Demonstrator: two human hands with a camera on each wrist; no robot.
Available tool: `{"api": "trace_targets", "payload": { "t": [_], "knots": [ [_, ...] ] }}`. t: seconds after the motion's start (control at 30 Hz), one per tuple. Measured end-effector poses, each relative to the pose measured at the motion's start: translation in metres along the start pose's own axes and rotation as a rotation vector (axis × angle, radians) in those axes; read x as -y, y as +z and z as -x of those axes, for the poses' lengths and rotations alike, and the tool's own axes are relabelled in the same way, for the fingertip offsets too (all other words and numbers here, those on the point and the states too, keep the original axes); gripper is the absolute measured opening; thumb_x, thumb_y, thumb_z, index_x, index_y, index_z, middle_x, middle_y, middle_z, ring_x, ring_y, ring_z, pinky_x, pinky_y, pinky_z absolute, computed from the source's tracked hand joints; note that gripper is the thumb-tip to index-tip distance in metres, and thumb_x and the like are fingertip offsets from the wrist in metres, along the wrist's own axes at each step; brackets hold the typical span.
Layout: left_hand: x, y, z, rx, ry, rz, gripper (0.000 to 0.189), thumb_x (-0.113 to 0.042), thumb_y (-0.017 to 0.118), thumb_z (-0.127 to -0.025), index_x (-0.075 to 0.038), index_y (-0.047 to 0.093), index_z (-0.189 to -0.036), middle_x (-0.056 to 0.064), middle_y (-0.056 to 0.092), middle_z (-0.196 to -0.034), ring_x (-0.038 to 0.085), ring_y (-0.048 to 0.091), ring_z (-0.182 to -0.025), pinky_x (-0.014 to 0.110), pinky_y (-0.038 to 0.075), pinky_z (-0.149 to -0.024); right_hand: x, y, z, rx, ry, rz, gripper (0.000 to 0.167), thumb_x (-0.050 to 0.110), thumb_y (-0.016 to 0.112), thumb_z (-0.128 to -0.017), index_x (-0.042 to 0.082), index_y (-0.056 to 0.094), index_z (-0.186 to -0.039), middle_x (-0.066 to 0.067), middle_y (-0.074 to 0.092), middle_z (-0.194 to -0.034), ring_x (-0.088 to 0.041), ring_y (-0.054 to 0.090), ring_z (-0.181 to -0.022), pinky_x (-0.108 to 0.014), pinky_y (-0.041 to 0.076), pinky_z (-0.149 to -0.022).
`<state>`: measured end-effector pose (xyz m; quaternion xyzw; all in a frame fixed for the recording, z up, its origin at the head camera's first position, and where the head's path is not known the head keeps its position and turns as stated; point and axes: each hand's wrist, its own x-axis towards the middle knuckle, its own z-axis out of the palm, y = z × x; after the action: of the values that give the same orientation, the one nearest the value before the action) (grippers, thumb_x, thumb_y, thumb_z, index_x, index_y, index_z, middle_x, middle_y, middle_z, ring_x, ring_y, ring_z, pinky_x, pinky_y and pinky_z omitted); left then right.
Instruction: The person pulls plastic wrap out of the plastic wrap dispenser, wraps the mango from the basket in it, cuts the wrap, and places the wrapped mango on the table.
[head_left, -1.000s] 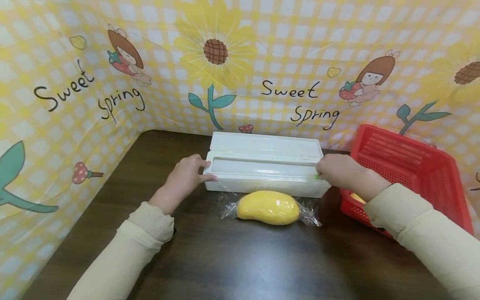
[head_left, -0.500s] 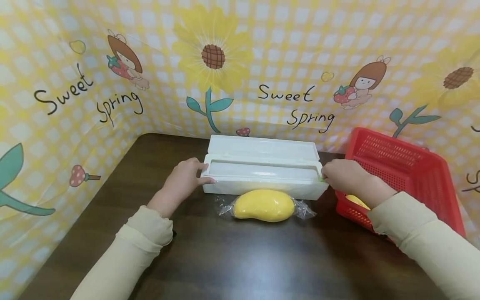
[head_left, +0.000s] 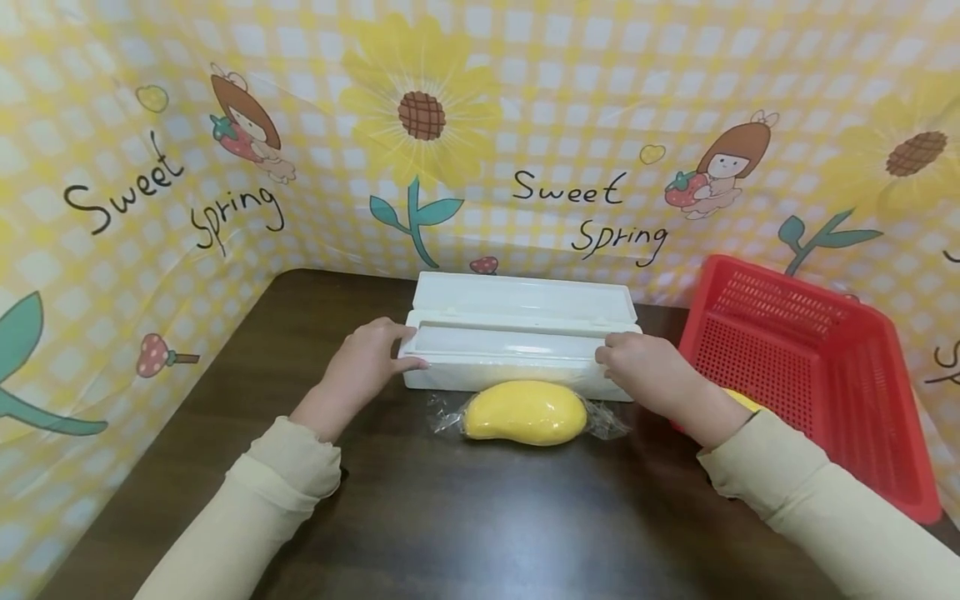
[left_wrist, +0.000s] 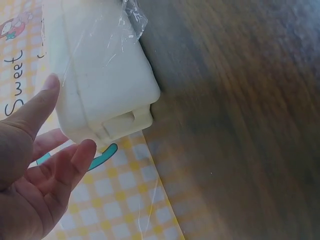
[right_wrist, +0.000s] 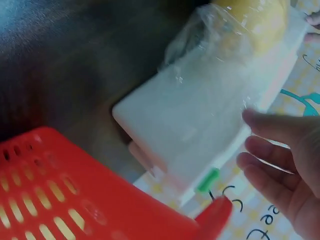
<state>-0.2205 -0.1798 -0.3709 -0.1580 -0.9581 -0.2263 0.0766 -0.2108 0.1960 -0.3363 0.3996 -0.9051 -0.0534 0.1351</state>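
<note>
A long white cling film box (head_left: 450, 373) lies with its lid (head_left: 525, 297) tipped back, showing a film roll (head_left: 502, 342). At the box's left end my left hand (head_left: 367, 354) grips the corner between thumb and fingers. My right hand (head_left: 648, 371) is over the right part of its upper front edge; the right wrist view shows bent fingers and thumb slightly apart beside that edge. A green cutter slider (right_wrist: 207, 181) sits near the box's right end. Directly in front lies a yellow mango (head_left: 525, 414), wrapped in clear film with twisted ends.
To the right of the box stands a red plastic basket (head_left: 896, 375) with slotted walls. Something yellow (head_left: 744, 400) shows beside my right sleeve, partly hidden. A checked yellow cloth (head_left: 300, 50) with printed flowers hangs behind and left of the dark wooden table (head_left: 495, 533).
My right hand has moved left from the box's right end onto its upper front edge. The left hand keeps its hold on the left end. The view has shifted slightly.
</note>
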Motion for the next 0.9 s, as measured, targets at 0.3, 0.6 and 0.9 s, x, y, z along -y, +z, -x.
{"api": "trace_targets", "payload": {
  "t": [0.3, 0.6, 0.9],
  "knots": [
    [0.003, 0.006, 0.008, -0.098, 0.032, 0.008, 0.054, -0.032, 0.084, -0.075, 0.0, 0.069, -0.116, 0.013, 0.058, -0.102, 0.023, 0.055, -0.074, 0.037, 0.048, -0.061, 0.004, 0.015, 0.006, -0.12, -0.021, 0.035, 0.016, -0.006, 0.073, -0.075, 0.005, 0.061, -0.075, -0.007, 0.055, -0.071, -0.022, 0.054, -0.065, -0.035, 0.049, -0.047],
    [0.01, 0.006, 0.011, -0.085, 0.153, 0.13, 0.022, -0.018, 0.084, -0.077, -0.008, 0.07, -0.09, 0.0, 0.058, -0.08, 0.016, 0.053, -0.071, 0.032, 0.046, -0.063, 0.009, 0.017, 0.015, -0.172, 0.034, -0.063, 0.014, 0.001, 0.074, -0.079, 0.005, 0.061, -0.08, -0.007, 0.056, -0.076, -0.024, 0.054, -0.068, -0.036, 0.049, -0.053],
    [0.015, 0.002, 0.019, 0.134, 0.235, 0.32, 0.022, -0.008, 0.076, -0.085, -0.01, 0.074, -0.107, -0.003, 0.07, -0.09, 0.01, 0.058, -0.07, 0.029, 0.05, -0.065, 0.019, 0.015, 0.028, -0.19, 0.062, -0.113, 0.021, -0.001, 0.076, -0.074, 0.004, 0.07, -0.094, -0.008, 0.063, -0.083, -0.024, 0.061, -0.076, -0.035, 0.053, -0.057]
  ]
}}
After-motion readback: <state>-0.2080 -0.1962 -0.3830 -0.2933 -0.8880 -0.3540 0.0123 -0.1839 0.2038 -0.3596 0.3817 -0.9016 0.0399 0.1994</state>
